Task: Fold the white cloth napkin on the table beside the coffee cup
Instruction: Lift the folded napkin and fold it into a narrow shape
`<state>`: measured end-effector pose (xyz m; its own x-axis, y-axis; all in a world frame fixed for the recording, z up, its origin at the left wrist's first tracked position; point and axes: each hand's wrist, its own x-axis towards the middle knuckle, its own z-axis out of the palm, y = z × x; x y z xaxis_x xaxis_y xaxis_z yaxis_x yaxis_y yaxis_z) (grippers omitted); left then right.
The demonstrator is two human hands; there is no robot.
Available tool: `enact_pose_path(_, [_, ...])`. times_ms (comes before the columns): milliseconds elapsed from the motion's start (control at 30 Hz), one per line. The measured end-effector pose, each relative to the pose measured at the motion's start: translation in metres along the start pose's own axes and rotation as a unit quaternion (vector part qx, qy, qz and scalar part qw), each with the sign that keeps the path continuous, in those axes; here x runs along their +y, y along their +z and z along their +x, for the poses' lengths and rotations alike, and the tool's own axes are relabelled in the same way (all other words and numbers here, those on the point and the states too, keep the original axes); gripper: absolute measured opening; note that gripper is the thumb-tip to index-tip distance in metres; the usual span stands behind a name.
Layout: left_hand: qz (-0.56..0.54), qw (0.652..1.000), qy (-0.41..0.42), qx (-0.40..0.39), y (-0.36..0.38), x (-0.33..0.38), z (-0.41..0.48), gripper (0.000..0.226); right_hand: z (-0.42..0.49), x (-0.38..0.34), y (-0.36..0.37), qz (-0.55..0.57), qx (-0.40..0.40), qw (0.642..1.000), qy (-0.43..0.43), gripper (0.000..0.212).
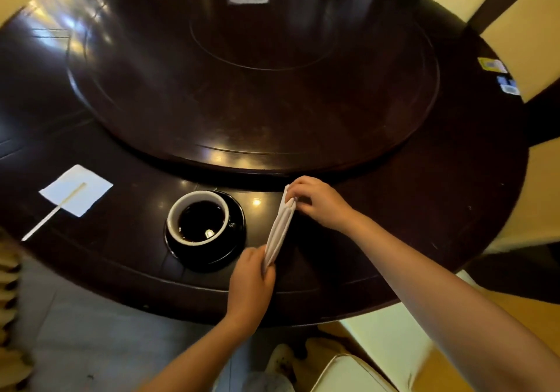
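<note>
The white cloth napkin [280, 228] is gathered into a narrow folded strip, held on edge just right of the coffee cup [197, 217]. My left hand [251, 279] pinches its near end. At the far end, my right hand [318, 202] grips the strip with fingertips. The cup is white with dark coffee inside and stands on a black saucer [225, 249]. The strip stretches between both hands above the dark round table [394, 225].
A flat white paper square [88, 193] with a thin stick [51, 213] across it lies at the table's left. A large raised turntable [254, 88] fills the table's middle. Cream chairs [515, 37] stand at the back right, another [378, 355] by my right arm.
</note>
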<state>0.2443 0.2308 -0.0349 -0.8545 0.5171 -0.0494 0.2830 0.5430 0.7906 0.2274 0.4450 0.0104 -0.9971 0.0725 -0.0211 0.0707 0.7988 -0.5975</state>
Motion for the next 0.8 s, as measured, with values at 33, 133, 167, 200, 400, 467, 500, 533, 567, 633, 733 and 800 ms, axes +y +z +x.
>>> enact_pose_path(33, [0.007,1.000,-0.006,0.013,0.000,-0.004,-0.005,0.022,0.004,-0.003,0.002,-0.002,-0.012,1.000,-0.010,0.015])
enact_pose_path(133, [0.022,0.998,-0.027,0.043,-0.001,-0.010,-0.014,0.025,0.011,-0.011,0.007,-0.001,-0.039,0.999,-0.029,0.014])
enact_pose_path(167, [0.022,0.998,-0.035,0.047,-0.001,-0.010,-0.016,0.025,0.013,-0.014,0.008,-0.001,-0.043,0.999,-0.034,0.014])
enact_pose_path(200, [0.019,0.998,-0.042,0.049,-0.001,-0.011,-0.017,0.026,0.015,-0.016,0.009,-0.001,-0.045,0.998,-0.037,0.014])
enact_pose_path(400, [0.013,0.997,-0.063,0.050,0.007,-0.007,-0.022,0.031,0.018,-0.020,0.014,-0.008,-0.056,0.998,-0.036,0.016])
enact_pose_path(467, [0.017,0.997,-0.060,0.050,0.011,-0.007,-0.025,0.031,0.014,-0.019,0.014,-0.013,-0.062,0.997,-0.039,0.015])
enact_pose_path(500, [0.021,0.997,-0.055,0.051,0.011,-0.008,-0.027,0.031,0.012,-0.019,0.014,-0.016,-0.058,0.997,-0.040,0.015])
enact_pose_path(533, [0.024,0.997,-0.052,0.053,0.011,-0.008,-0.027,0.032,0.011,-0.019,0.014,-0.018,-0.051,0.998,-0.041,0.015])
enact_pose_path(567, [0.025,0.997,-0.050,0.052,0.011,-0.009,-0.027,0.032,0.010,-0.018,0.014,-0.018,-0.040,0.998,-0.040,0.016])
enact_pose_path(633, [0.032,0.996,-0.055,0.066,0.015,-0.006,-0.027,0.033,0.007,-0.014,0.012,-0.016,-0.030,0.999,-0.040,0.016])
enact_pose_path(733, [0.036,0.995,-0.063,0.071,0.020,-0.003,-0.028,0.033,0.004,-0.006,0.017,-0.024,-0.033,0.999,-0.030,0.016])
enact_pose_path(800, [0.049,0.994,-0.069,0.065,0.020,-0.006,-0.030,0.036,0.004,-0.005,0.023,-0.026,-0.048,0.998,-0.013,0.020])
